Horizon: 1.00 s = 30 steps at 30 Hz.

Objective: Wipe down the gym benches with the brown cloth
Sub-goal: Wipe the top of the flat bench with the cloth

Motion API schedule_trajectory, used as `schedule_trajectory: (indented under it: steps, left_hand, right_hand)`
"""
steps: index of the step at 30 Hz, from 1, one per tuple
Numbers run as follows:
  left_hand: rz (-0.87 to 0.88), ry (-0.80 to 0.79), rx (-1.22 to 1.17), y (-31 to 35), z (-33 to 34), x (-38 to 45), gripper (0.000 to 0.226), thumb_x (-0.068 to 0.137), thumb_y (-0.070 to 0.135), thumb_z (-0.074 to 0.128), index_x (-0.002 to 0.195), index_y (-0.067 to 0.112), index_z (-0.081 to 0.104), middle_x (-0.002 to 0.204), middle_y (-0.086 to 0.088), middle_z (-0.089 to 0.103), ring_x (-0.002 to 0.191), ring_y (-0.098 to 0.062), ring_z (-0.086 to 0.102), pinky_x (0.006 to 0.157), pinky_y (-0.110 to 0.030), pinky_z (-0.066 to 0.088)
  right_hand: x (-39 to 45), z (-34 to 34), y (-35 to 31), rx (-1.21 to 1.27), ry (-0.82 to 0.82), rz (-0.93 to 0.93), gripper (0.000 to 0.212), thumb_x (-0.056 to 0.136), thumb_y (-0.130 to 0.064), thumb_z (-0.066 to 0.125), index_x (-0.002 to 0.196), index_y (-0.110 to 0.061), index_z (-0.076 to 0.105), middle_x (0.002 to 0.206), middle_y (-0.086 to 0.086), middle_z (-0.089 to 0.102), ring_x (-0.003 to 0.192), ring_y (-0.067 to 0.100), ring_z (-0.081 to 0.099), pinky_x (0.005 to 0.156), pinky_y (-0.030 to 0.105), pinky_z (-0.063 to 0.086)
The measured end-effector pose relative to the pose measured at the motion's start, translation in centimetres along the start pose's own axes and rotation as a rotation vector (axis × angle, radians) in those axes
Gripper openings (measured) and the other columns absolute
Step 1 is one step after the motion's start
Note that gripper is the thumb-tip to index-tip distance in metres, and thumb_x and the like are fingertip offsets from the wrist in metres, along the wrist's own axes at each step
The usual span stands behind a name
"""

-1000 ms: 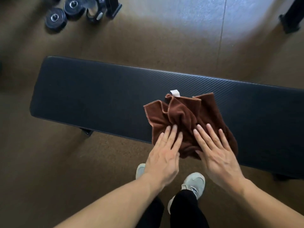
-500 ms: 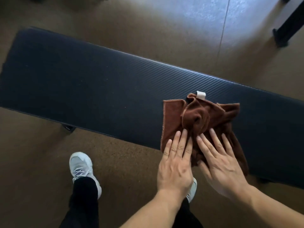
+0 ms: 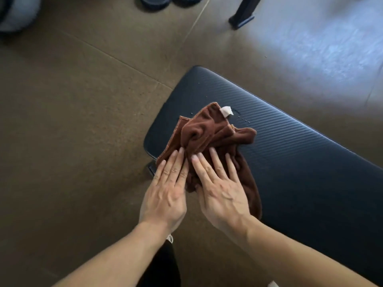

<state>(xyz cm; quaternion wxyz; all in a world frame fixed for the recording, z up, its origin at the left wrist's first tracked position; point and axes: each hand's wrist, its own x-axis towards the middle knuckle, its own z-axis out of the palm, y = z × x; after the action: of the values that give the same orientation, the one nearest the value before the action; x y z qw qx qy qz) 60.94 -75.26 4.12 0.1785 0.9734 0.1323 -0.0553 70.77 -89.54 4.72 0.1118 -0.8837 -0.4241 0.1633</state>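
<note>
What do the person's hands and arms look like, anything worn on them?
Both the left hand and right hand are bare: no gloves, rings, watch or bracelet visible. The forearms are bare too, with no sleeve reaching into view. The fingernails are short and unpainted. Veins and knuckle creases show on the backs of both hands.

A crumpled brown cloth (image 3: 209, 139) with a white tag lies mid-frame on the ribbed black bench's (image 3: 300, 154) left end.

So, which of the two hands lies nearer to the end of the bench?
The left hand. It presses the brown cloth by the rounded end of the bench, partly past its edge, while the right hand lies further along the pad.
</note>
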Motion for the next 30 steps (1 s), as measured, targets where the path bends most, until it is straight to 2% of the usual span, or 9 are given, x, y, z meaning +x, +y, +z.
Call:
schedule_trajectory:
  steps: [3,6,8,11,14,18,23,27,30]
  left_hand:
    - [0.001,0.027,0.018,-6.2,-2.4,1.7,0.067,0.093,0.010,0.032,0.159,0.007,0.018,0.167,-0.012,0.016,0.156,-0.022,0.010,0.125,-0.041,0.011]
    - [-0.136,0.011,-0.011,-9.7,-3.3,2.9,0.063,0.096,0.017,0.024,0.156,-0.001,0.025,0.161,-0.020,0.031,0.154,-0.026,0.019,0.125,-0.042,0.014]
    - [-0.198,-0.007,-0.040,-10.8,-3.1,3.1,0.065,0.096,0.024,0.019,0.156,-0.001,0.024,0.164,-0.015,0.026,0.155,-0.024,0.012,0.126,-0.039,0.009]
    - [-0.216,-0.024,-0.160,-10.7,-3.1,2.9,0.072,0.095,0.036,0.011,0.159,0.005,0.016,0.166,-0.005,0.013,0.155,-0.015,0.008,0.125,-0.026,0.000]
    - [-0.180,0.043,-0.119,-8.9,-2.8,2.0,0.065,0.097,0.028,0.019,0.155,0.000,0.014,0.161,-0.005,0.011,0.153,-0.017,0.010,0.125,-0.026,0.000]
    - [-0.088,0.064,0.026,-4.0,-1.4,1.1,0.064,0.095,0.020,0.029,0.152,-0.006,0.016,0.162,-0.011,0.014,0.156,-0.018,-0.001,0.126,-0.038,0.004]
    - [0.115,-0.114,0.113,6.2,0.8,0.2,0.064,0.096,0.026,0.034,0.153,0.000,0.022,0.162,-0.015,0.029,0.156,-0.024,0.009,0.124,-0.046,0.014]
    - [0.297,-0.249,0.104,15.5,3.4,-0.3,0.061,0.096,0.031,0.041,0.152,0.007,0.040,0.159,-0.009,0.039,0.155,-0.022,0.016,0.122,-0.045,0.018]
    - [0.427,-0.318,0.066,22.7,5.4,0.8,0.060,0.097,0.034,0.042,0.152,0.012,0.041,0.159,-0.004,0.040,0.154,-0.020,0.019,0.122,-0.044,0.014]
  right_hand:
    - [5.4,0.1,-4.0,0.000,0.009,-0.020,0.076,0.100,-0.029,0.050,0.164,-0.023,0.012,0.170,-0.005,0.018,0.160,0.022,0.001,0.128,0.049,0.002]
    - [10.4,-0.1,-6.7,0.003,-0.029,-0.128,0.072,0.100,-0.028,0.046,0.165,-0.026,0.014,0.170,-0.008,0.021,0.160,0.022,0.001,0.128,0.049,0.000]
    - [12.6,-0.2,-7.4,-0.026,-0.063,-0.228,0.069,0.099,-0.027,0.040,0.164,-0.028,0.017,0.170,-0.009,0.021,0.160,0.021,0.000,0.128,0.050,0.000]
    - [12.7,0.0,-6.8,-0.013,-0.053,-0.275,0.067,0.100,-0.025,0.040,0.164,-0.025,0.021,0.170,-0.007,0.023,0.160,0.020,0.003,0.128,0.049,0.002]
    - [10.4,0.2,-5.1,0.053,-0.012,-0.265,0.072,0.099,-0.018,0.044,0.165,-0.023,0.016,0.171,-0.006,0.018,0.160,0.017,0.004,0.129,0.044,0.003]
    - [5.0,-0.2,-1.4,0.078,0.014,-0.203,0.079,0.098,-0.015,0.047,0.166,-0.021,0.008,0.172,-0.007,0.010,0.159,0.014,0.000,0.129,0.040,0.002]
    - [-5.6,-1.3,5.8,0.059,0.001,-0.066,0.086,0.096,-0.017,0.052,0.165,-0.018,0.001,0.173,-0.005,0.001,0.159,0.013,-0.008,0.128,0.041,-0.001]
    - [-15.4,-2.3,12.6,0.017,-0.003,0.068,0.083,0.097,-0.020,0.057,0.165,-0.015,0.010,0.173,-0.004,0.007,0.159,0.015,0.003,0.128,0.043,0.005]
    - [-22.2,-2.9,17.3,0.004,0.033,0.220,0.072,0.099,-0.026,0.046,0.164,-0.013,0.018,0.172,-0.003,0.014,0.158,0.018,0.016,0.127,0.047,0.011]
